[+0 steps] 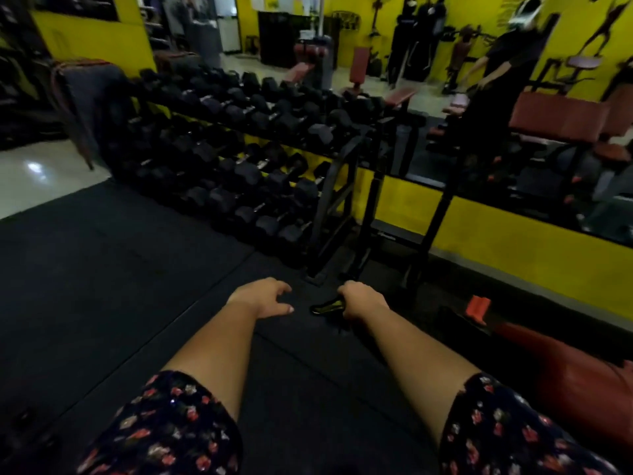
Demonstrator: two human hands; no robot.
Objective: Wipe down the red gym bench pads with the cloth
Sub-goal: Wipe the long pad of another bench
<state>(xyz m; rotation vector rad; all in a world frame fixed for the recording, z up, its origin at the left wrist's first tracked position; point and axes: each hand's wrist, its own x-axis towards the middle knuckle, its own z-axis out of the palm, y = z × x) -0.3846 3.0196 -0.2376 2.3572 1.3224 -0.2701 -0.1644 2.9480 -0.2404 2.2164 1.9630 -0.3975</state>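
left hand [262,296] is held out over the black floor mat [102,269], fingers spread and loosely bent, nothing held. right hand [363,299] is curled tight round a small dark item [325,307] with a yellow-green streak; whether it is the cloth cannot be told. red bench pad [565,371] is seen low at right, apart from both hands. dumbbell rack [239,149] is ahead.
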